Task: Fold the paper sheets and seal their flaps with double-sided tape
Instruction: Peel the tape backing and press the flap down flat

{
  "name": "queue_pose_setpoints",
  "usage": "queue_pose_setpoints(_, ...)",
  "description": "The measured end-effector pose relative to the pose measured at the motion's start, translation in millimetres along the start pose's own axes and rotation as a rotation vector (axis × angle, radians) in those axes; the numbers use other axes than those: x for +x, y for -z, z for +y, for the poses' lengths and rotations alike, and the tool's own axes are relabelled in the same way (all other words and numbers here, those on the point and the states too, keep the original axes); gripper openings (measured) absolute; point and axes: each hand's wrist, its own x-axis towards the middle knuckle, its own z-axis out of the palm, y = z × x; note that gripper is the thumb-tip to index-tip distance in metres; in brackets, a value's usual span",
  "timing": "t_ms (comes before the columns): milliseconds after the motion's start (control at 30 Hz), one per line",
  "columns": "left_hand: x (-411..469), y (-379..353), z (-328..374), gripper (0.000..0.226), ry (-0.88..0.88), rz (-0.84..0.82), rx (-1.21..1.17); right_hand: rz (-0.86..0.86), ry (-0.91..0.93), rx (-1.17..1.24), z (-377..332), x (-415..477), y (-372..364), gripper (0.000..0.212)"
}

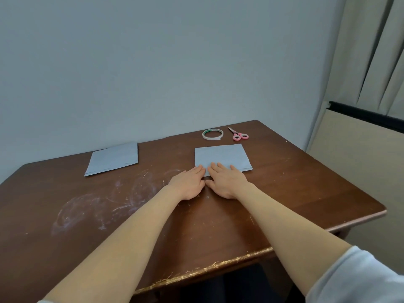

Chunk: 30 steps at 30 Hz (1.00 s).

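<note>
The wooden table (pixel 109 215) has a near edge chipped and scuffed pale, and its top is marked with chalky scratches. Two bare forearms reach across it from pushed-up light sleeves (pixel 360 276). The left hand (pixel 189 184) and right hand (pixel 226 182) lie flat, palms down and side by side, thumbs almost touching. The fingers of each are straight and held close together, not curled round anything. The fingertips press on the near edge of a pale blue folded sheet (pixel 225 156), the left hand at its near-left corner and the right hand just beside it along the same edge. The sheet lies flat on the right half of the table. Well to its left lies a small stack of paper sheets (pixel 113 159) of the same colour, near the wall. Beyond the folded sheet, towards the far corner, a roll of double-sided tape (pixel 211 138) lies flat, with pink-handled scissors (pixel 238 135) just to its right. Behind is a plain grey wall (pixel 153 62), with a curtain (pixel 371 51) hanging on the right.
</note>
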Motion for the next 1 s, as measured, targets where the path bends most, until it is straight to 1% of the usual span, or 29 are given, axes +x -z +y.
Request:
queue_pose_setpoints(133,-4,5,4,0.052,0.013,-0.005,0.016,0.019,-0.061,0.030,13,-7,0,0.069)
queue_pose_setpoints(267,-3,6,4,0.053,0.029,-0.021,0.010,0.012,-0.132,0.053,32,-17,1,0.073)
queue_pose_setpoints(400,-1,4,3,0.054,0.031,-0.030,0.004,0.017,-0.188,0.077,37,-20,2,0.078)
queue_pose_setpoints(567,-1,5,3,0.053,0.035,-0.034,0.000,-0.002,-0.317,0.069,45,-24,2,0.088)
queue_pose_setpoints(633,-2,4,4,0.053,0.040,-0.037,-0.016,-0.024,-0.385,0.027,46,-23,6,0.088)
queue_pose_setpoints(700,-5,4,5,0.054,0.056,-0.018,-0.015,-0.006,-0.433,-0.014,42,-21,12,0.081)
queue_pose_setpoints(733,-6,4,4,0.056,0.070,0.010,-0.005,0.035,-0.406,-0.030,38,-19,14,0.076)
queue_pose_setpoints(800,-7,4,3,0.058,0.078,0.076,0.034,0.099,-0.233,-0.028,27,-14,15,0.064)
queue_pose_setpoints(867,-5,3,5,0.058,0.036,0.093,0.046,0.078,-0.057,0.005,12,-9,13,0.058)
queue_pose_setpoints(933,-4,0,10,0.057,-0.002,0.060,0.017,0.038,0.021,0.024,1,-6,8,0.055)
queue_pose_setpoints(1000,-3,0,11,0.055,-0.006,0.012,-0.019,0.011,0.045,0.028,-2,-3,3,0.054)
